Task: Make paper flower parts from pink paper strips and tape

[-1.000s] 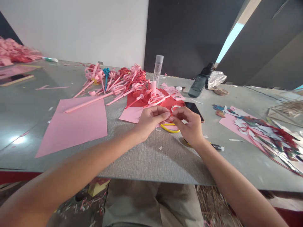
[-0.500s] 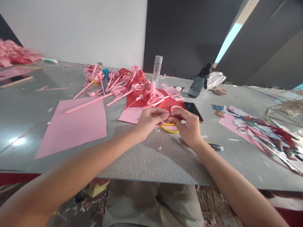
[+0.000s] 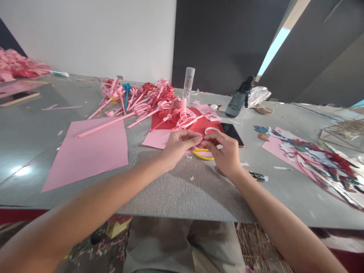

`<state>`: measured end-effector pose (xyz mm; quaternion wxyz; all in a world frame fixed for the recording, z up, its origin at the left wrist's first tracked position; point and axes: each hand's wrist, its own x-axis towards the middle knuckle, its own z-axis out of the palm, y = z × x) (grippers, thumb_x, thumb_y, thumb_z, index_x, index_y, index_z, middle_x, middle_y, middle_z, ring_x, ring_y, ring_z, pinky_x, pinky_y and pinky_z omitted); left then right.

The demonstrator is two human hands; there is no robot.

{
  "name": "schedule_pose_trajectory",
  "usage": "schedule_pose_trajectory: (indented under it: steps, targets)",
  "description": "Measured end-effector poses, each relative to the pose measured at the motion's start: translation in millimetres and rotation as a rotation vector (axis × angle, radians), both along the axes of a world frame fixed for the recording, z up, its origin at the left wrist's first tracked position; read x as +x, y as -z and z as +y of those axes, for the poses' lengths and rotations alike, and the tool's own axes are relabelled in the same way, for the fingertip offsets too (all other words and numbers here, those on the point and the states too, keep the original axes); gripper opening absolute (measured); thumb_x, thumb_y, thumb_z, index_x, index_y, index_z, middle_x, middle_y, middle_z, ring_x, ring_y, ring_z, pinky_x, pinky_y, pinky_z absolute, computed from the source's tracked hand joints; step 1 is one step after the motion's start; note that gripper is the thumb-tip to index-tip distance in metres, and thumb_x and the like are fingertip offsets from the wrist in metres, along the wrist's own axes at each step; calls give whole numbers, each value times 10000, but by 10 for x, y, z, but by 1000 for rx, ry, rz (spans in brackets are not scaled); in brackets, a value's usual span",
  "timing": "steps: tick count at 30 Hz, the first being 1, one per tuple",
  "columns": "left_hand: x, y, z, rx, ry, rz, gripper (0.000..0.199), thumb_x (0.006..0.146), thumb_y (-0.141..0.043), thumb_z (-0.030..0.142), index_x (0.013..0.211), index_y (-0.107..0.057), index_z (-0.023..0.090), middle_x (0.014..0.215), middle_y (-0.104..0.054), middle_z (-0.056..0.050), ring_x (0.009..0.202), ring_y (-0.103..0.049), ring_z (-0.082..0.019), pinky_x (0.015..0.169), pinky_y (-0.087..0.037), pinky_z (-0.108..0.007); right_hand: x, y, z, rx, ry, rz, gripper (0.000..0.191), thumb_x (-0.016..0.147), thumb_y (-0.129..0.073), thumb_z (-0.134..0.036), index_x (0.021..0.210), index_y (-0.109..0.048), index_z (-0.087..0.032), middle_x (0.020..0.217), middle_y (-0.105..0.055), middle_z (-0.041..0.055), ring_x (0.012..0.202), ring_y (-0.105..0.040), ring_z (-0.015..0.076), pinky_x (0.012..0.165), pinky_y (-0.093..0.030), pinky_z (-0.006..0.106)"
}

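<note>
My left hand [image 3: 183, 146] and my right hand [image 3: 224, 149] meet fingertip to fingertip over the near middle of the table. Both are closed in a pinch. Whatever sits between the fingertips is too small and too covered to name. Yellow scissor-like handles [image 3: 202, 154] show below the fingers, and a white ring [image 3: 212, 130] shows just behind them. Under and behind my hands lie a pink paper piece [image 3: 155, 138] and a red sheet [image 3: 201, 118]. Paper flowers with pink curled strips and rolled stems [image 3: 142, 108] are heaped beyond my left hand.
A large pink sheet [image 3: 93, 155] lies at left. Behind my right hand is a phone [image 3: 232, 134]; a cutter knife [image 3: 258, 176] lies beside my right wrist. Farther back stand a clear tube [image 3: 189, 81] and a dark bottle [image 3: 237, 100]. Cut-outs and red cord [image 3: 318, 159] cover the right.
Almost nothing differs. Both hands keep the same pinch in the same place, and the view has shifted very slightly.
</note>
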<state>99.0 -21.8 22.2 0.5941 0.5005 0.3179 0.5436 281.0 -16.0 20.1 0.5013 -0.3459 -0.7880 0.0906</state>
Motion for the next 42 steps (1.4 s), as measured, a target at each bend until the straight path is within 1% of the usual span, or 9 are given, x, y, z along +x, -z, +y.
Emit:
schedule_pose_trajectory:
  steps: [8,12,16,19,22,32,37,42]
  targets:
    - [-1,23,28,-12,-4,-1,208,786,-833,326,877,-749,159,798,-770,-43,751,-717,-138,690,-526,-245,-1,-12,2,15,0,5,28,921,-717,-225,942,-721,-243,818,-724,-15,695,-642,133,655,-511,284]
    - [4,32,46,-21,-32,-29,236,757,-852,314,873,-726,153,781,-734,-23,748,-710,-132,665,-519,-230,1,-33,3,14,20,-3,35,934,-695,-231,945,-727,-236,840,-730,1,707,-632,137,665,-510,294]
    - [12,21,45,-23,-32,-35,250,737,-859,306,869,-717,148,793,-706,-11,761,-706,-128,651,-512,-215,13,-43,9,-1,30,-20,79,956,-649,-220,962,-728,-229,890,-738,22,734,-633,141,678,-511,302]
    - [15,9,39,-15,-35,-38,247,736,-854,304,863,-712,148,799,-695,-9,768,-692,-124,652,-510,-212,17,-50,5,-16,11,-33,101,959,-631,-214,986,-726,-231,911,-732,26,735,-630,139,679,-515,301]
    - [13,7,40,0,-46,-54,239,732,-854,293,856,-708,151,791,-688,-8,757,-665,-112,638,-497,-202,13,-56,-5,-35,-25,-62,121,940,-626,-192,997,-721,-240,893,-716,15,712,-623,137,671,-515,302]
    - [1,13,38,-5,-19,18,228,762,-818,317,874,-694,162,805,-687,-18,767,-674,-132,643,-510,-226,-2,-67,-19,-57,-13,-35,93,894,-637,-155,941,-662,-232,834,-678,-10,668,-595,121,634,-488,279]
    - [6,-11,12,9,-13,20,231,758,-820,296,881,-690,150,807,-692,-20,758,-675,-130,649,-518,-230,-15,-81,-21,-77,-22,-36,38,908,-632,-187,900,-626,-223,822,-661,-7,669,-590,120,634,-482,280]
    - [7,-9,10,9,-15,12,230,757,-822,289,885,-691,150,805,-692,-18,758,-670,-128,658,-518,-233,-14,-86,-26,-93,-32,-19,54,910,-639,-209,886,-593,-222,814,-640,-12,668,-578,118,622,-472,275]
